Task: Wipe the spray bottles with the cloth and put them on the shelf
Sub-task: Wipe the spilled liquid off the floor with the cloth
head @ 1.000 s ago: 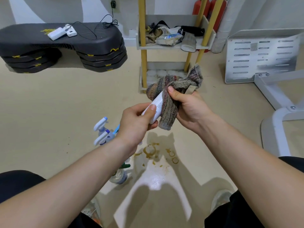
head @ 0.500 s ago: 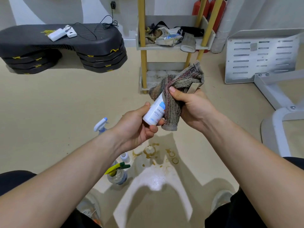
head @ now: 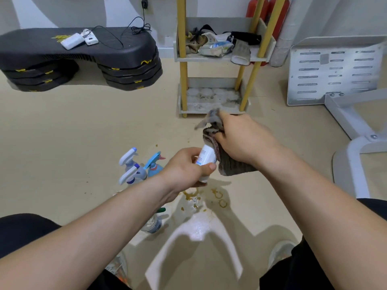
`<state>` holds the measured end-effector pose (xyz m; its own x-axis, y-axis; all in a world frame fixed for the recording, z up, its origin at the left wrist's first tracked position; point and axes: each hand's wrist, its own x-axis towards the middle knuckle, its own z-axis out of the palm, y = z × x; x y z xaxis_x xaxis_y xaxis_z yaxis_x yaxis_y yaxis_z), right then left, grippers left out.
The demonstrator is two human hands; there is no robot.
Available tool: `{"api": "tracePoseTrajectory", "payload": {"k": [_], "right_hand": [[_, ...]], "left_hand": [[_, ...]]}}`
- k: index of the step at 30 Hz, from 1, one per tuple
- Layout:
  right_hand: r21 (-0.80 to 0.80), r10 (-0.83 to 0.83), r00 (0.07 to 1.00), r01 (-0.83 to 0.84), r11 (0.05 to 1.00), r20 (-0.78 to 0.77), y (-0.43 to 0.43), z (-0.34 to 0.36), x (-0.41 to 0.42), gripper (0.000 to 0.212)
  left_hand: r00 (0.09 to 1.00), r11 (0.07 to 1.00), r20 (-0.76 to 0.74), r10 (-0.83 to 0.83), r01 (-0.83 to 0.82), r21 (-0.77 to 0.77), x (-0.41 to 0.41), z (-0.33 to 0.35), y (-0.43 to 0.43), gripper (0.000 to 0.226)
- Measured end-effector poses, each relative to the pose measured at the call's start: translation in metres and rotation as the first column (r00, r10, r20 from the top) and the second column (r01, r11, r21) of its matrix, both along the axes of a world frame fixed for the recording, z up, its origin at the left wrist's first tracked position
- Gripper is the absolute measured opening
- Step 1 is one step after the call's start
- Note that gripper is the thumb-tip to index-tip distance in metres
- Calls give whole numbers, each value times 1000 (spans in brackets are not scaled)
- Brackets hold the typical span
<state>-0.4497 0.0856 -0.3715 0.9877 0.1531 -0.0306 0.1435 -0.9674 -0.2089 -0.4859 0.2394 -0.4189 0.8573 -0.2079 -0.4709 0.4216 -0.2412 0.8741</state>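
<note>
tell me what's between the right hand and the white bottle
The cloth: the right hand grips it against the white bottle, which the left hand holds, in the head view.

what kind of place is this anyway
Likely a gym's back room or storage corner, though I can't be sure: stacked black aerobic step platforms, red fire extinguishers against the wall, and a cluttered yellow-legged shelf.
</note>
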Motion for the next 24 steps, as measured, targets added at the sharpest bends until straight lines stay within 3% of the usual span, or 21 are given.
{"api": "tracePoseTrajectory", "payload": {"k": [2, 5, 8, 12, 16, 18, 21, 24], "right_hand": [[-1, 92, 995, -92, 996, 36, 1, 1, -4, 43], [112, 208, 975, -215, 970, 77, -4, 6, -4, 56], [-9, 295, 955, -295, 955, 32, -2, 11, -12, 61], [-267, 315, 886, -230, 936, 341, 5, 13, -17, 30], [-165, 185, 790, -108, 980, 584, 10, 7, -12, 18], [-29, 175, 840, -186, 982, 513, 10, 1, -10, 25], [225, 245, 936, -304, 926, 254, 12, -11, -12, 48], [288, 216, 947, -281, 915, 239, 11, -23, -9, 52]], "left_hand": [[995, 997, -91, 32, -38, -63, 1, -1, 0, 19], [986, 989, -126, 110, -122, -88, 8, 0, 5, 34], [988, 984, -80, 128, -137, -118, 15, 4, 12, 32], [993, 989, -45, 109, -113, -96, 18, 6, 15, 16], [998, 997, 34, 46, -44, -59, 16, 5, 15, 8], [994, 1000, 106, 7, -5, -23, 15, 7, 14, 17], [978, 996, 205, -47, 30, 85, 11, 11, 15, 20], [961, 983, 258, -95, 50, 176, 9, 12, 15, 17]]}}
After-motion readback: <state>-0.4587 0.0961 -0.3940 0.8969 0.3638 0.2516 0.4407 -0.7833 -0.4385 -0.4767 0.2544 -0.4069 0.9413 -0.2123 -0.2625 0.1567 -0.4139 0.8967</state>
